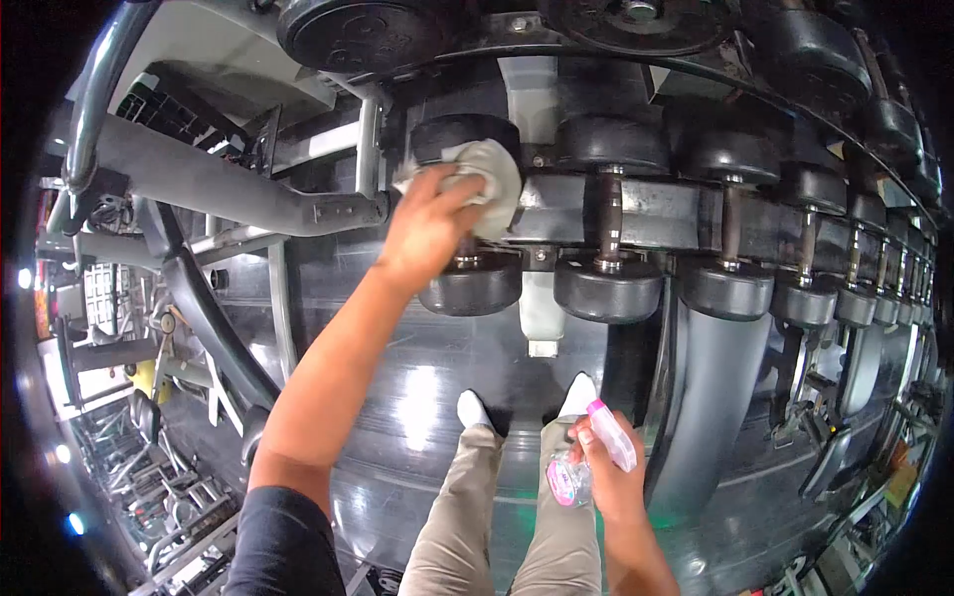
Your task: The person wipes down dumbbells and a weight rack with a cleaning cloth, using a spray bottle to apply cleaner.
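My left hand (pixel 429 223) presses a whitish cloth (pixel 502 184) against the dumbbell (pixel 469 285) at the left end of the lower rack row. The cloth covers the handle and part of the far head. In my right hand (pixel 608 467), low in front of my legs, is a clear spray bottle (pixel 568 481) with a pink-and-white trigger head (pixel 614 437); my fingers wrap round its neck. Just right of the cloth lies another black dumbbell (pixel 609 288), resting across the rack rail (pixel 661 214).
More dumbbells (pixel 730 288) line the rack to the right, with larger ones (pixel 378 35) on the shelf above. Grey machine frame tubes (pixel 219 179) stand close on the left. A dark padded bench (pixel 711 397) extends at the right. My feet (pixel 475 409) are on the shiny dark floor.
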Available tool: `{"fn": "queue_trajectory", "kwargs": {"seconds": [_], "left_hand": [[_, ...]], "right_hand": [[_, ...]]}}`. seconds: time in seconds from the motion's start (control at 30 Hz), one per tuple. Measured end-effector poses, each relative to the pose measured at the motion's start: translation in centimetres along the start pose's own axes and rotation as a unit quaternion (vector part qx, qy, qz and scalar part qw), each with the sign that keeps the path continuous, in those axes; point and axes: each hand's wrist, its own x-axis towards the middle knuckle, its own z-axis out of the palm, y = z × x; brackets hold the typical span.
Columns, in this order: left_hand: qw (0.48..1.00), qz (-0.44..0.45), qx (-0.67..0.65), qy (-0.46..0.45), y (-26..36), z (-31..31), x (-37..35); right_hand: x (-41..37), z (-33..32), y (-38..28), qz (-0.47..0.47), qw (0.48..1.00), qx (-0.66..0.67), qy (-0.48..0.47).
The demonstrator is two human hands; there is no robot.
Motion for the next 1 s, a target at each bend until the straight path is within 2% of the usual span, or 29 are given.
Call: {"fn": "queue_trajectory", "kwargs": {"seconds": [0.07, 0.1, 0.2, 0.33, 0.4, 0.53, 0.57, 0.67, 0.7, 0.8, 0.83, 0.93, 1.0], "left_hand": [[0.998, -0.061, -0.016, 0.031, -0.9, 0.6, -1.6], [0.998, -0.058, 0.003, 0.027, -0.4, 0.4, -1.4], [0.995, -0.033, -0.089, -0.01, 1.4, 1.7, -0.5], [0.965, -0.033, -0.16, -0.205, 0.8, 2.2, -0.3], [0.981, -0.093, -0.137, -0.1, -1.2, 2.0, -0.6], [0.989, -0.051, -0.125, -0.054, -1.0, 1.9, -2.4], [0.968, -0.083, -0.197, -0.131, -0.8, 1.8, -2.9], [0.939, -0.106, -0.235, -0.229, 0.0, -0.5, -3.2], [0.919, -0.162, -0.257, -0.251, 0.7, -2.2, -3.0], [0.917, -0.266, -0.273, -0.116, 1.4, -2.6, -6.6], [0.945, -0.258, -0.193, -0.056, 1.9, -2.7, -8.0], [0.832, -0.449, -0.319, 0.067, 3.7, -1.4, -12.5], [0.761, -0.533, -0.35, 0.119, 4.1, 1.9, -15.5]], "right_hand": [[-0.1, -0.1, -0.1, 0.0, 1.0, -0.004, 0.011], [-0.2, -0.2, -0.1, 0.001, 1.0, -0.007, 0.014], [-0.2, -0.5, -0.1, -0.006, 1.0, -0.005, 0.009], [-0.6, -0.5, 0.5, -0.018, 1.0, -0.001, 0.009], [-0.8, -0.2, 0.4, -0.013, 1.0, -0.011, 0.003], [-0.9, 0.2, 0.6, -0.003, 1.0, -0.01, -0.003], [-0.8, 0.3, 0.7, -0.003, 1.0, -0.006, -0.003], [-0.8, 0.3, 0.8, 0.002, 1.0, 0.006, 0.0], [-0.8, 0.3, 0.8, 0.002, 1.0, 0.01, -0.002], [-0.7, 0.1, 1.3, -0.002, 1.0, 0.016, -0.007], [-0.6, -0.1, 1.4, -0.004, 1.0, 0.014, -0.008], [-0.8, -0.3, 1.2, 0.013, 1.0, 0.018, -0.002], [-0.8, -0.4, 1.3, 0.011, 1.0, 0.015, 0.003]]}}
